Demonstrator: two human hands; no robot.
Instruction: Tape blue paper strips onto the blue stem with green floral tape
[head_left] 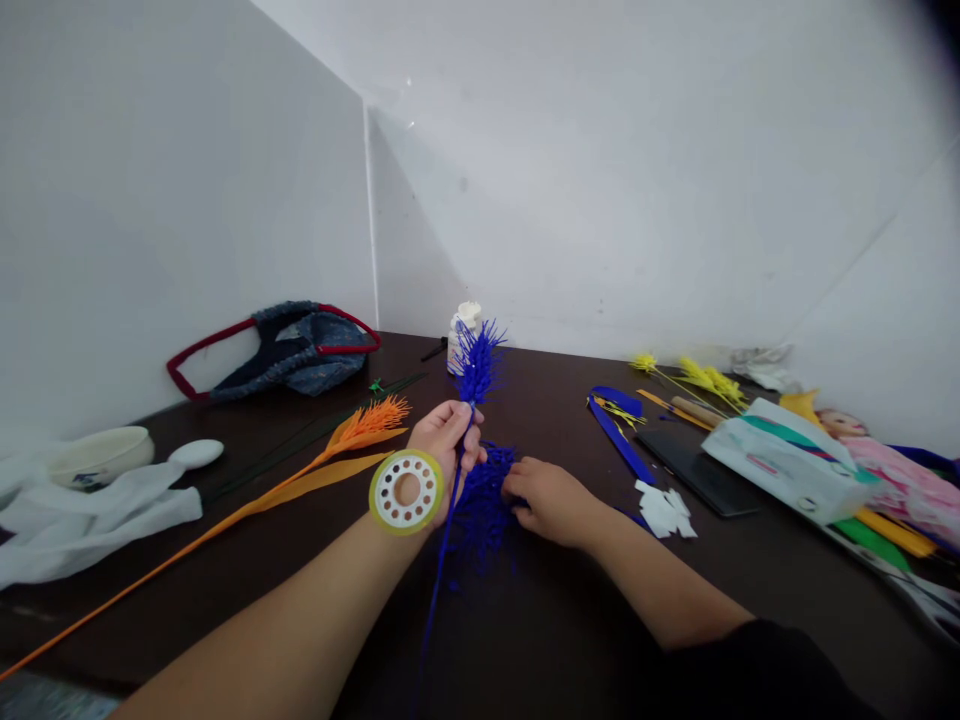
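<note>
One blue stalk point(478, 372), mid-frame n near upright, is pinched in L hand point(441, 437), w/ blue pile point(484, 505) just right of its stem, R hand point(553, 500) nearer at pile's right edge, can't tell if gripping tbh.

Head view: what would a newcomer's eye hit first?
Probably the blue flower spike, held upright near the center in the left hand, with the roll of tape showing against that wrist. Just below the spike, the right hand is at a dark-blue pile on the table. Next, the bright orange flower lying to the left.
</note>
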